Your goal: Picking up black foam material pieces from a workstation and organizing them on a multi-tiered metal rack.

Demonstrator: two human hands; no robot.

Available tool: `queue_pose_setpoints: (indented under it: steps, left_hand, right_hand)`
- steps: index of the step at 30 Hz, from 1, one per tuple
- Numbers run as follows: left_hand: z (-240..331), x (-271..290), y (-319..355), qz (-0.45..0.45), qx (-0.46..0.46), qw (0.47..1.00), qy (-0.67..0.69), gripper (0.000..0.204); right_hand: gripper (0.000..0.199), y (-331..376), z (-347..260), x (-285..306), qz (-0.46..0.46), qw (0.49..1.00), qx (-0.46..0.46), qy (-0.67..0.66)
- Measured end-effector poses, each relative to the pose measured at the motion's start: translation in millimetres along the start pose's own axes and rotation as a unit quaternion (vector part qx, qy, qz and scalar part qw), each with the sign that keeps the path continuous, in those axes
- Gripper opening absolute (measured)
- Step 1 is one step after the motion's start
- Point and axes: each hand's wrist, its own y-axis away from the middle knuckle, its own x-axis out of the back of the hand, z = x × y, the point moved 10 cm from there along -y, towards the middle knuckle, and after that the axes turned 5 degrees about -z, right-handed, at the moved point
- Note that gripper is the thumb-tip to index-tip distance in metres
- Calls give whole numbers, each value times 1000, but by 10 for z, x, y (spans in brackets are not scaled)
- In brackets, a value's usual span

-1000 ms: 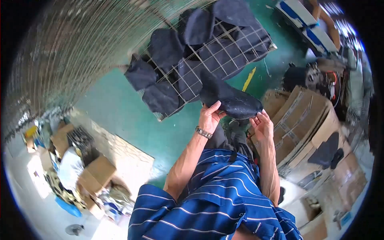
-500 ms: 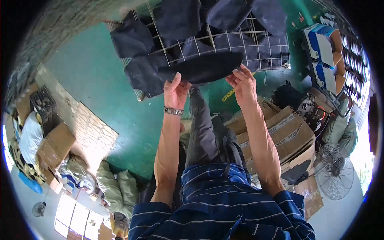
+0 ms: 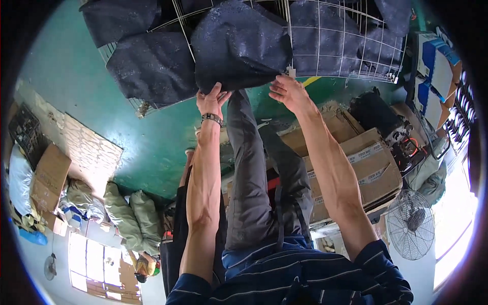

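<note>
A curved black fabric piece [image 3: 241, 48] lies over a wire mesh rack [image 3: 317, 61], its near edge toward me. My left hand [image 3: 210, 103], with a watch at the wrist, pinches that edge at its left part. At the right corner, my right hand [image 3: 290, 94] has its fingers bent but apart, the uppermost fingertip by the fabric edge. Nothing shows between those fingers. Another dark fabric piece [image 3: 150, 68] covers the rack on the left, and several more lie on and under the wires.
Flattened cardboard boxes [image 3: 363, 157] are stacked to my right, near a standing fan [image 3: 410, 223]. Blue and white cartons [image 3: 432, 76] stand at far right. Pale green sacks [image 3: 124, 216] sit behind at left. A person [image 3: 145, 264] shows at lower left. The floor [image 3: 81, 91] is green.
The fabric piece, held up between both hands before, now lies spread over the rack. My right hand has loosened and moved left; the rack appears nearer.
</note>
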Motion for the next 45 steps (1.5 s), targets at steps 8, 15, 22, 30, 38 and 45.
queue_pose_setpoints:
  steps: [8,15,22,30,38,45]
  left_hand:
    - [667,120,263,263,-227,781,-520,85]
    - [856,-891,803,191,-392,547,-715,93]
    - [653,-968,759,43,-460,479,-747,29]
    - [801,243,128,37,-429,823,-371,32]
    - [1,520,330,230,-111,965,-67,26]
    - [-262,-428,1141,17,-141,937,-319,46]
  right_hand:
    - [75,109,118,44,-25,992,-107,61]
    - [54,384,-227,699,42,986,50,152]
    - [48,804,90,1100,60,989,71,113]
    - [43,1244,382,961,-32,998,56,-3]
    - [32,2330,-68,849,-215,931,144,-258]
    - [31,3757,-442,1393,-282,861,287,-310]
